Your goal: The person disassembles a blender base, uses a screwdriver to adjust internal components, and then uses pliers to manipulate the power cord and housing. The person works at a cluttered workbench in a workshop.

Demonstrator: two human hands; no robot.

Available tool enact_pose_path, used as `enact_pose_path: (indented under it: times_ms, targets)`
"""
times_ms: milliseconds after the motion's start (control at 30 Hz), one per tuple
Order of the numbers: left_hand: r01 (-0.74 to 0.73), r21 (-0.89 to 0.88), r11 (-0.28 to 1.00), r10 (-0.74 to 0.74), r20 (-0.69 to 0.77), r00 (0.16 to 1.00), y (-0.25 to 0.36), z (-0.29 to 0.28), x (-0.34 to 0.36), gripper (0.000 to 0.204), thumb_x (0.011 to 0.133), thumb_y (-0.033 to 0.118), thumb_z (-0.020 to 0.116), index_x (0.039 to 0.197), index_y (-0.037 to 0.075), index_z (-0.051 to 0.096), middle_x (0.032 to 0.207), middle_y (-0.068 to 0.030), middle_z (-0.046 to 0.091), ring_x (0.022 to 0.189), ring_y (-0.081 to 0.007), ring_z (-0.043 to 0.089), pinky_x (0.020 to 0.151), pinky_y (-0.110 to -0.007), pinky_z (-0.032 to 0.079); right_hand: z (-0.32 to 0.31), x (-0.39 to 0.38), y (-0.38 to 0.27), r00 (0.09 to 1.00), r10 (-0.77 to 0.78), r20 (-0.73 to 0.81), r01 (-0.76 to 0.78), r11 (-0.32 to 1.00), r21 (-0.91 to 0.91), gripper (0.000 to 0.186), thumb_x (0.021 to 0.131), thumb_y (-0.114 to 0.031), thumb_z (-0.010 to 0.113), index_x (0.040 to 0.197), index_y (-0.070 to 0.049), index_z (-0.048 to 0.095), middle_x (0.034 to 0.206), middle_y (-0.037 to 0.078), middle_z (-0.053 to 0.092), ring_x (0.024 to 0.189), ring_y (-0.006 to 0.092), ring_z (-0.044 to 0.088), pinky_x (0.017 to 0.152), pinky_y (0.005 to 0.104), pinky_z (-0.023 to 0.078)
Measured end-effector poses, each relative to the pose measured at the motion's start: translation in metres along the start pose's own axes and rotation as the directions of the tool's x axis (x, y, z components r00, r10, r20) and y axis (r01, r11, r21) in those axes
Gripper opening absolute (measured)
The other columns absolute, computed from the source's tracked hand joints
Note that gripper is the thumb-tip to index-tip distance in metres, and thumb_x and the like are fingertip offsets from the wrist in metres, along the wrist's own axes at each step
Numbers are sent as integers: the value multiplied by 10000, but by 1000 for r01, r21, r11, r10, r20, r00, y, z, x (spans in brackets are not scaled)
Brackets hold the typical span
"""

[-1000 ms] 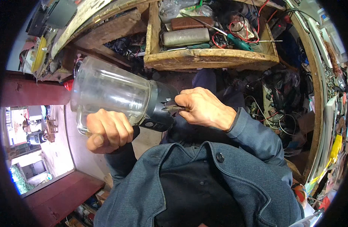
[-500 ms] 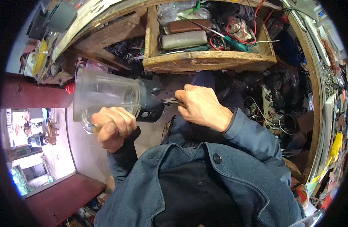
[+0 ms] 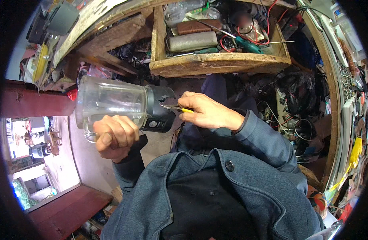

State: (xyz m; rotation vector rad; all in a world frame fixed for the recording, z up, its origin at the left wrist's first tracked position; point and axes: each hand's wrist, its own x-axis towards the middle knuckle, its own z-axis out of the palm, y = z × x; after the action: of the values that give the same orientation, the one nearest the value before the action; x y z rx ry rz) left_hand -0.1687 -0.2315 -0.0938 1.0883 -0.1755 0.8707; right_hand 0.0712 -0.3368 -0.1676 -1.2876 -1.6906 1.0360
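Note:
A clear blender jar [image 3: 114,98] lies on its side in the air, its wide mouth to the left and its black base [image 3: 154,108] to the right. My left hand [image 3: 117,137] is closed round the jar's handle. Pliers with yellow handles [image 3: 187,110] are gripped in my right hand [image 3: 212,111], which hides most of the grips. The metal jaws reach the broken-looking edge of the black base; whether they bite on it I cannot tell.
Beyond the jar, an open wooden drawer [image 3: 220,64] holds screwdrivers, a silver case [image 3: 193,42], a brown case [image 3: 198,27] and red wires. Tangled cables and parts [image 3: 298,96] crowd the right side. A dark red door panel [image 3: 68,208] stands at lower left.
The jar and base have turned slightly and shifted a little lower. The pliers have moved left onto the base, and their yellow handle now shows.

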Motion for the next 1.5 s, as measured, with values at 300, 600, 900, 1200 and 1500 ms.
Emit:
enact_pose_path:
  times_ms: [300,600,900,1200,1500]
  targets:
    - [-3,-53,999,3,9,1000,-5,3,-1,467,916,99,518,508,134,293,400,-40,373,292,-139,299,323,-320,305,3,5,-3,1000,-8,-13,9,998,65,232,835,-190,623,856,36,576,810,221,554,845,391,571,776,499,468]
    - [19,4,1000,-19,46,999,-9,13,1,477,927,106,505,508,150,282,397,-30,378,283,-126,284,305,-311,304,2,1,-16,995,98,-10,-99,990,-100,183,829,-105,620,822,72,573,774,252,572,739,428,609,688,490,485]
    - [57,471,880,-156,175,972,-32,15,-7,446,829,1,541,533,152,243,430,-9,333,330,-117,294,338,-295,278,-1,-1,-45,971,240,-4,-221,886,-408,186,828,-138,637,793,44,622,784,286,640,826,466,665,729,524,536]
    - [-23,145,989,32,-64,997,-8,1,-9,449,896,98,521,526,129,269,416,-30,364,303,-145,301,332,-318,291,4,-14,-22,979,169,-113,-203,795,-572,163,823,-186,634,860,-28,649,925,181,565,911,359,562,758,464,421]
    - [-60,-83,995,55,-66,996,-1,-7,-8,474,942,136,489,524,131,268,406,-24,363,295,-124,271,321,-304,278,-5,-7,-25,987,159,-29,-160,931,-329,282,894,-253,612,935,21,662,931,246,610,936,421,596,807,526,474]
